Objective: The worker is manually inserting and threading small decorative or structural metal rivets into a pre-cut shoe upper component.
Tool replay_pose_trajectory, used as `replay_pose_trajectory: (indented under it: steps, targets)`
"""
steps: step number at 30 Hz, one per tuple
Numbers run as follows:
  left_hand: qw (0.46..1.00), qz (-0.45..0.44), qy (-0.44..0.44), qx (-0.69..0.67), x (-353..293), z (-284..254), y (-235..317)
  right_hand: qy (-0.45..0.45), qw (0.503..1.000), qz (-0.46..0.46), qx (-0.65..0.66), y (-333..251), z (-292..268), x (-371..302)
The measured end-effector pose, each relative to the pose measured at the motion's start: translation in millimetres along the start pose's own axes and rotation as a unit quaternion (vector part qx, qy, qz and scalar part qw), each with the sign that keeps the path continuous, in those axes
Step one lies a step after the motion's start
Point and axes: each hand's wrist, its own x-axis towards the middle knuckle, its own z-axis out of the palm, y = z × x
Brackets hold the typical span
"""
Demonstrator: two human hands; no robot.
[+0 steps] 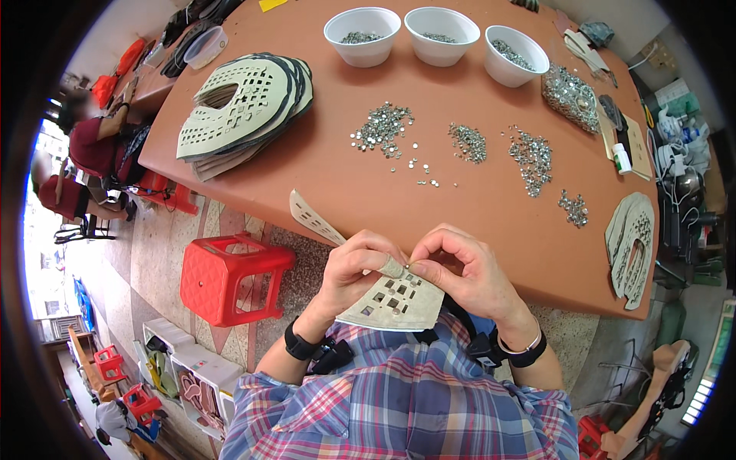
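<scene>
Head view: brown table (468, 207), red stool (211, 284) on floor (165, 230), left fingers (362, 261) and right fingers (451, 247) tight on perforated piece (418, 310).

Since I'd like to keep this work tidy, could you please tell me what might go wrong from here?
The left hand and right hand hold the piece close to the shirt, mostly off the table, so a slip could drop it. The piles of bits lie loose, so a brushing hand might mix them. The cups are open, so a knock could spill them.
</scene>
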Motion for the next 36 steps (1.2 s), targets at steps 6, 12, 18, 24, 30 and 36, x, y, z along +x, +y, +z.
replay_pose_trajectory:
  steps: [6, 12, 18, 24, 30, 36]
  targets:
    - [0.999, -0.011, -0.011, 0.039, -0.2, -4.0, 4.6, -0.019, 0.999, -0.004, -0.038, -2.0, -0.1, 0.5]
    - [0.999, -0.004, -0.007, 0.046, 1.2, -3.5, 4.8, -0.017, 0.999, 0.029, 0.021, 0.0, 1.0, 1.2]
    - [0.998, -0.022, -0.021, 0.054, 1.6, -8.9, 4.7, -0.002, 0.999, 0.049, 0.022, -3.5, 2.9, 1.6]
    - [0.998, -0.047, -0.015, 0.047, 2.9, -10.2, 0.5, 0.04, 0.993, -0.056, -0.097, -4.1, 4.7, 1.4]
    - [0.999, -0.007, -0.004, 0.049, 8.2, -7.5, 0.6, 0.052, 0.997, 0.016, 0.05, 0.6, 4.9, 3.6]
    - [0.999, -0.002, 0.004, 0.05, 8.5, -7.0, 0.4, 0.054, 0.996, 0.023, 0.073, 0.5, 5.9, 3.5]
